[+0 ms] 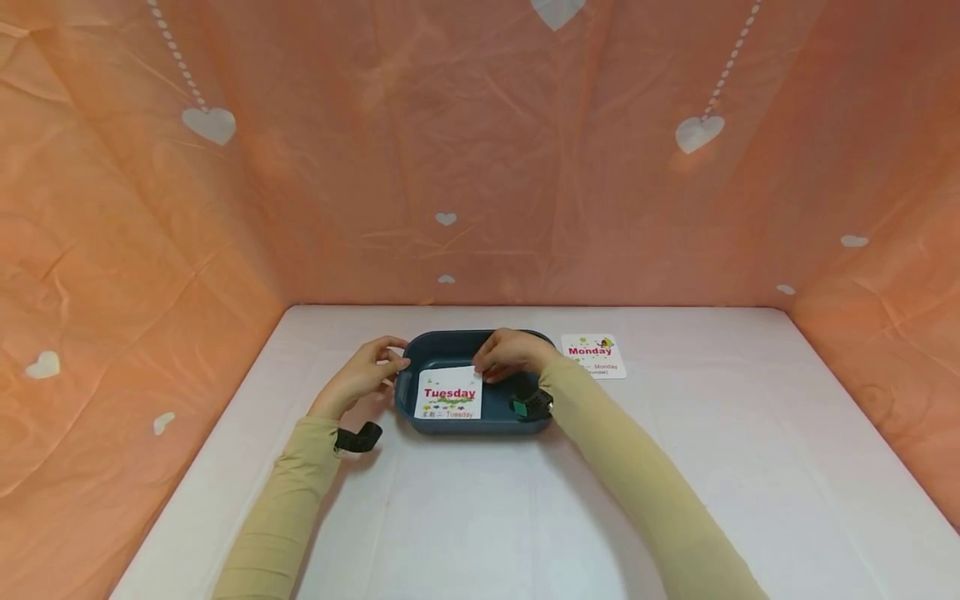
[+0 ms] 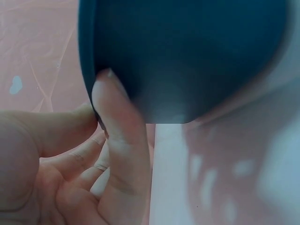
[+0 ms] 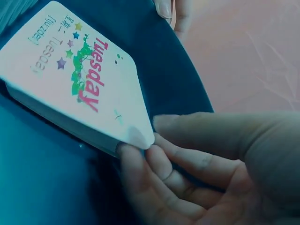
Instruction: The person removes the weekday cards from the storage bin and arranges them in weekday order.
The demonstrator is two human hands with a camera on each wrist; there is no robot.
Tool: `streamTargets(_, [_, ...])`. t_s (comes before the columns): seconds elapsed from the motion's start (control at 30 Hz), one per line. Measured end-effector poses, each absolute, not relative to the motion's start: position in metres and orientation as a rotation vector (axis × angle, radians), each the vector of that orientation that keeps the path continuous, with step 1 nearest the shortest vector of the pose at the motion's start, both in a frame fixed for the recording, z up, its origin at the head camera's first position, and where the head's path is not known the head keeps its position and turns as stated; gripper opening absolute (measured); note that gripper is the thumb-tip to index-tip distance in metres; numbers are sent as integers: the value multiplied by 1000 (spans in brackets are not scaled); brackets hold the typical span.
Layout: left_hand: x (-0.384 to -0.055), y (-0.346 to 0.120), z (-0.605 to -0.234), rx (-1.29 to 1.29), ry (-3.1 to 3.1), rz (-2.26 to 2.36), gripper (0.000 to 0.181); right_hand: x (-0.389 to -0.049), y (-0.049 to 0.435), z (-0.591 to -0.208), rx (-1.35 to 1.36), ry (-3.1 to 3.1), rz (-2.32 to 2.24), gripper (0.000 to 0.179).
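A dark blue tray (image 1: 498, 410) with rounded corners stands on the white table. My left hand (image 1: 362, 372) pinches its left rim (image 2: 87, 56), one finger inside the wall. In the tray's left part lies a stack of white cards, topped by a card printed "Tuesday" (image 1: 448, 393) with stars and green leaves. My right hand (image 1: 514, 353) reaches into the tray and pinches that card's corner, as the right wrist view shows; one fingertip (image 3: 129, 157) touches the side of the stack. The stack's lower cards are mostly hidden.
A card printed "Monday" (image 1: 592, 353) lies face up on the white table (image 1: 480, 517), just right of the tray. An orange-pink cloth (image 1: 480, 167) with white hearts hangs behind the table and along both sides.
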State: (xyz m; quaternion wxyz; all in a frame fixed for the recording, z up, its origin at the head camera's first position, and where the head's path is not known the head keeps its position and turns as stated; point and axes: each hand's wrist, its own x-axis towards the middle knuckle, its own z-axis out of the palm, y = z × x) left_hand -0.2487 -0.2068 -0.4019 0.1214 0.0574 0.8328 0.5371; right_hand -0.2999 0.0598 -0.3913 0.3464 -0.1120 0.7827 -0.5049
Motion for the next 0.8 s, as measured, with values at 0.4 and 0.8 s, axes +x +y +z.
streamTargets(0.4, [-253,-207,-403,179,2455,1513,40,-301,53,-390,-301,2155,-1268,25])
streamTargets(0.8, [-251,-208,-405,151,2458,1511,41,-300,57,-388,-344,2274,-1251,24])
